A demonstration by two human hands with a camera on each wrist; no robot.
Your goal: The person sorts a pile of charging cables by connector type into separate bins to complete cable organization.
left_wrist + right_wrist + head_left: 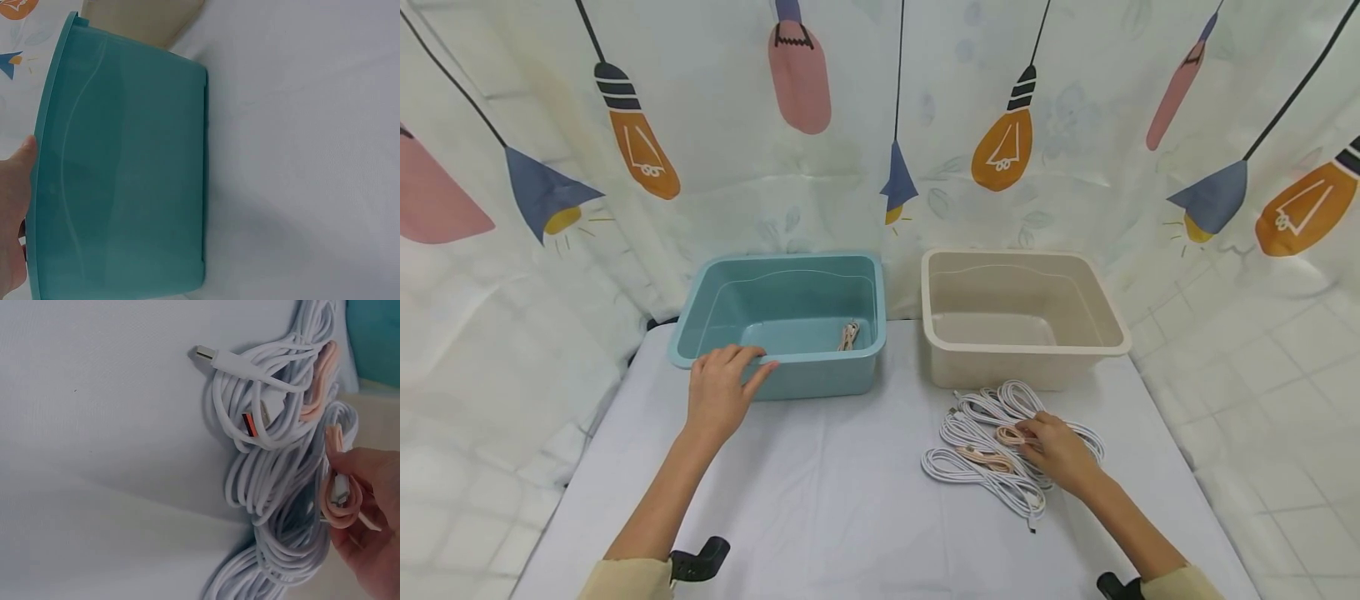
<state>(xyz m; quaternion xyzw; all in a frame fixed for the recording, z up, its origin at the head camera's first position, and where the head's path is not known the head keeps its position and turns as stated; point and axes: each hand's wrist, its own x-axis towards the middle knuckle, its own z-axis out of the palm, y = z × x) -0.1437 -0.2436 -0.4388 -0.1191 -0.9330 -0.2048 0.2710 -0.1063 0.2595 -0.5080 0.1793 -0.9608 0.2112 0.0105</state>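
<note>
A pale sheet (842,208), softly creased and printed with hanging lamps and bulbs, backs a tabletop (850,517) spread with smooth white cloth. On it, along the far side, two tubs stand side by side with a gap between them, both seemingly plastic with rounded corners and rolled rims. The beige tub (1026,364), on the right, shows its smooth floor; the teal tub (820,381), on the left, holds a small tan bundle (848,336) near its right wall, probably another coiled cable, though it is too small there to be sure. Just in front of the beige tub lies a loose heap of white cables (275,481), glossy round cord wound into long overlapping loops. The left hand (722,387) grips the teal tub's near rim, its fingers over the edge and the thumb outside. The right hand (1060,454) has its fingers clamped on a peach cable (342,520), a small folded coil at the heap's right part, while a second peach cable (322,381) lies among the white loops. Smallest are the plugs, one of them a boxy white plug (234,364) with a metal tip.
</note>
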